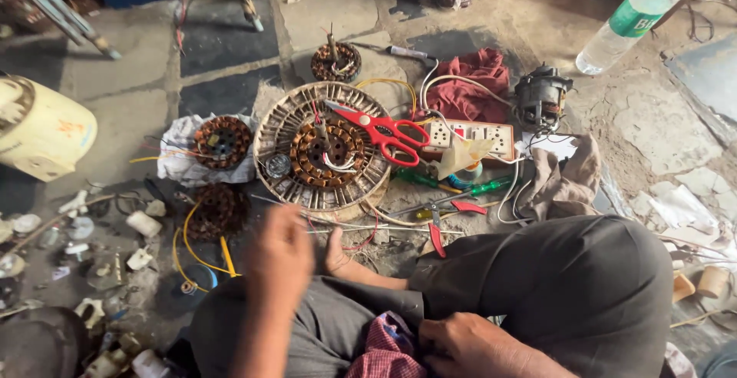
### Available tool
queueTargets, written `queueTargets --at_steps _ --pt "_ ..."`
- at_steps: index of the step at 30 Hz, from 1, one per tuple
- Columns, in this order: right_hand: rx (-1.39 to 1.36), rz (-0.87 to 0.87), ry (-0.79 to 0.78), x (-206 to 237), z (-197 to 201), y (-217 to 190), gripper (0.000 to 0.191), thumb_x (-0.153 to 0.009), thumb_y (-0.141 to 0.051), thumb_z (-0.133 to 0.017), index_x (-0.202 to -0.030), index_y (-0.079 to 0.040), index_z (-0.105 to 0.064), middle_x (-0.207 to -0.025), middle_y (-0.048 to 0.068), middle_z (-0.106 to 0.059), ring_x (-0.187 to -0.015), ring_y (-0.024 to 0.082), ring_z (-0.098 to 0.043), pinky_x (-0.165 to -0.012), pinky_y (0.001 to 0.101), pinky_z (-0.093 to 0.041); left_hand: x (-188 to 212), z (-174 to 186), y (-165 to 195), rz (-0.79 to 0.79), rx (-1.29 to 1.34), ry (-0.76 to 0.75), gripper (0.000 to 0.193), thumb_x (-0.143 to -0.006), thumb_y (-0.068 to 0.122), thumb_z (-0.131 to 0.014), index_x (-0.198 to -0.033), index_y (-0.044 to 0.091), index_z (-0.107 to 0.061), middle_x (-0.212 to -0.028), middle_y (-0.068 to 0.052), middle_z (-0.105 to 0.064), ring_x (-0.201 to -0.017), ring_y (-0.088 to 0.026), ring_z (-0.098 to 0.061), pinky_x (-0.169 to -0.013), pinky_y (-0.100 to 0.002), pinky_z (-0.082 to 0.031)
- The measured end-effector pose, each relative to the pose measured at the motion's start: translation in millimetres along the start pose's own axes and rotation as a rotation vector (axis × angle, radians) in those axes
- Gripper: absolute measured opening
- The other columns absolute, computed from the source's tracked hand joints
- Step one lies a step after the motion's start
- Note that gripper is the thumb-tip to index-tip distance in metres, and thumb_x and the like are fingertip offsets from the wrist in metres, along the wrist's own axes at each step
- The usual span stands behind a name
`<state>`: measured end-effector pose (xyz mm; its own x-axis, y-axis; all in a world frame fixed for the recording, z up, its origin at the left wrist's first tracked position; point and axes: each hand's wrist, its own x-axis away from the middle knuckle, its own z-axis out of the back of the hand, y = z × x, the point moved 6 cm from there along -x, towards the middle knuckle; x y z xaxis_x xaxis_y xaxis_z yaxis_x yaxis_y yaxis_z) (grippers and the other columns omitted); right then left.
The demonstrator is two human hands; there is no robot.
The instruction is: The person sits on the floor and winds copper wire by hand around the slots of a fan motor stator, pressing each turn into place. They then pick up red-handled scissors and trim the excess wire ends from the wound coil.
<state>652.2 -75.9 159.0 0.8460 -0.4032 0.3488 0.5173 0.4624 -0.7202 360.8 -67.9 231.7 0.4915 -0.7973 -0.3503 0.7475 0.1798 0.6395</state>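
The left hand is blurry, so I cannot tell its grip. The right hand rests loosely on a checked cloth. Red scissors lie beyond both hands.

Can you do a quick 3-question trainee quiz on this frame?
1. True or false: the red scissors lie on the round fan stator.
2. Which hand rests at the lap on the checked cloth: A left hand, B right hand?
3. Fill in: the plastic bottle lies at the top ____ of the view.

Key: 1 true. 2 B. 3 right.
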Motion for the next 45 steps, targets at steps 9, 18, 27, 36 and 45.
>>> queueTargets --at_steps 9,18,27,36,45 --pt "0.196 0.202 0.139 30 8 -41 0.020 -0.090 -0.022 -0.071 -0.100 -0.005 -0.070 -0.099 0.019 -0.072 -0.092 0.039 -0.067 -0.080 0.0506 -0.055 176 -155 5 -0.306 -0.105 -0.950 0.019 -0.090 0.034 -0.064 -0.100 0.018 -0.069 -0.103 -0.007 -0.068 -0.105 -0.033 -0.065 -0.083 -0.055 -0.049" --pt "-0.550 0.541 0.279 138 128 -75 0.014 -0.111 -0.013 -0.066 -0.113 0.000 -0.071 -0.111 0.014 -0.075 -0.105 0.028 -0.076 -0.096 0.0369 -0.060 180 -163 -72 -0.112 -0.384 -0.850 0.037 -0.077 0.041 -0.074 -0.104 0.018 -0.066 -0.099 -0.015 -0.069 -0.094 -0.038 -0.070 -0.079 -0.057 -0.056" --pt "0.002 -0.410 1.197 214 221 136 0.023 -0.092 -0.003 -0.065 -0.113 -0.005 -0.074 -0.097 0.009 -0.079 -0.086 0.025 -0.077 -0.076 0.0339 -0.058 196 -119 -55 0.115 -0.462 -0.636 0.033 -0.069 0.039 -0.075 -0.095 0.018 -0.070 -0.093 -0.013 -0.072 -0.093 -0.035 -0.073 -0.082 -0.052 -0.058" --pt "0.116 -0.607 0.354 93 134 218 0.027 -0.098 -0.019 -0.062 -0.122 -0.017 -0.074 -0.102 0.012 -0.078 -0.091 0.026 -0.078 -0.081 0.0372 -0.059 201 -150 -34 0.144 -0.393 -0.663 0.036 -0.071 0.042 -0.076 -0.100 0.021 -0.074 -0.096 -0.012 -0.075 -0.096 -0.034 -0.074 -0.090 -0.048 -0.059" --pt "0.157 -0.741 0.205 46 135 294 0.024 -0.098 -0.021 -0.064 -0.120 -0.013 -0.073 -0.099 0.013 -0.077 -0.087 0.027 -0.076 -0.077 0.0390 -0.058 199 -157 110 0.198 -0.065 -0.969 0.038 -0.088 0.039 -0.070 -0.115 0.013 -0.072 -0.106 -0.019 -0.074 -0.103 -0.039 -0.071 -0.092 -0.051 -0.055"
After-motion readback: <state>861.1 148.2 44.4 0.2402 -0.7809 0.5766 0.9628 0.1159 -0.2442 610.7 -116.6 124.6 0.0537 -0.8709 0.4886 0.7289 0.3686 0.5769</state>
